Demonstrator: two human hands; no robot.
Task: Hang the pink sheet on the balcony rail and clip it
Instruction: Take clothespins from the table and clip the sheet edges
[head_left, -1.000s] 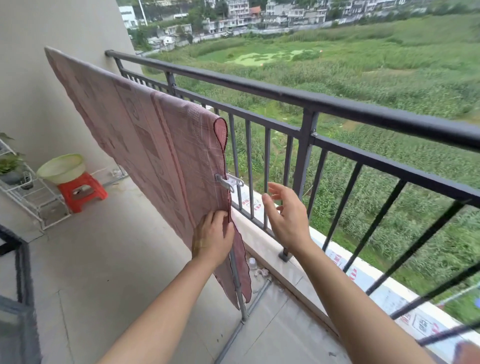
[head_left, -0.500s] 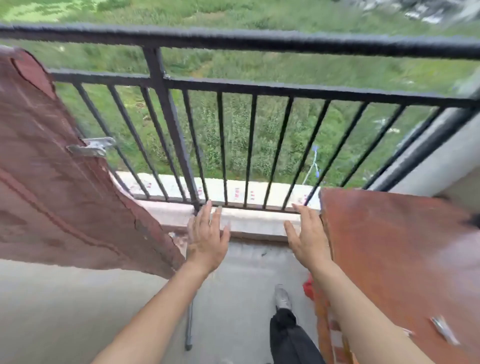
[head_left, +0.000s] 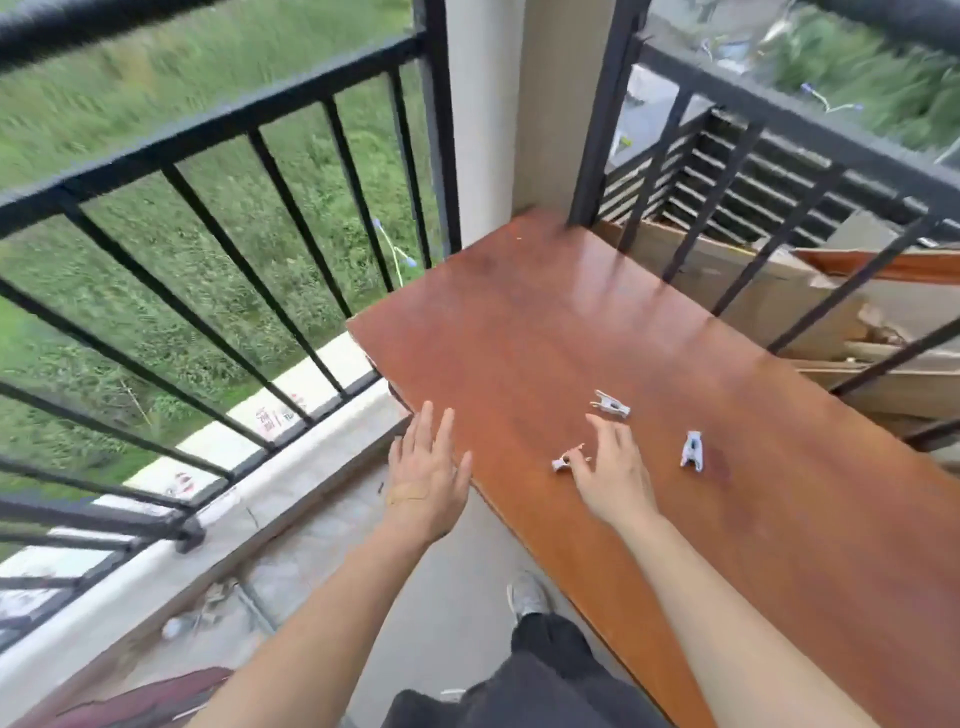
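Right hand (head_left: 613, 480) over table (head_left: 571, 312), fingers loose and spread, index tip at nearest clip (head_left: 569, 460), contact unclear. Second clip (head_left: 610, 405) just past fingertips, third clip (head_left: 692, 451) right of them. Left hand (head_left: 428, 475) flat, empty. Pink sheet (head_left: 140, 699) well behind left fingers, down low.

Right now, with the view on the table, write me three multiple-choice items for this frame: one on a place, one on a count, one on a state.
1. Where do the white clips lie?
A) in a basket
B) on the brown table
C) on a chair

2. How many clips are on the table?
A) one
B) three
C) six

3. What is the left hand doing?
A) gripping a clip
B) clenched in a fist
C) open, holding nothing

Answers:
1 B, since every clip rests on the tabletop.
2 B, since three separate clips show.
3 C, since its fingers are straight and spread with nothing in them.
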